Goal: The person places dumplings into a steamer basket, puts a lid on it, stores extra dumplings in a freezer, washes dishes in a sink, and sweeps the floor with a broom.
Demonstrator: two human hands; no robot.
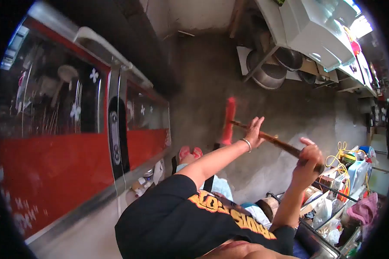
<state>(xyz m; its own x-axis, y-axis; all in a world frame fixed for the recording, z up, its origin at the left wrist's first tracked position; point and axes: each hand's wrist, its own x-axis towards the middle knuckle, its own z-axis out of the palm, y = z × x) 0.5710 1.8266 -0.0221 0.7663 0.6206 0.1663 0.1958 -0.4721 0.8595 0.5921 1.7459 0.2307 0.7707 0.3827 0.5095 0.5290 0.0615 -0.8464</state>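
A long brown stick (pixel 282 145) slants across the view, from a blurred red head (pixel 229 120) over the floor to its thicker end at the right. My left hand (pixel 255 131), with a bracelet at the wrist, holds the stick nearer the red head, its fingers partly lifted. My right hand (pixel 310 159) is wrapped round the stick near its thick end. The red head stands crosswise to the stick and is smeared by motion.
A red and dark glass-fronted cabinet (pixel 52 164) fills the left side. Metal bowls (pixel 268 77) sit under a shelf at the upper right. Bags, yellow cord (pixel 342 149) and a pink cloth (pixel 363 209) crowd the lower right. Pink slippers (pixel 184 152) show by the cabinet.
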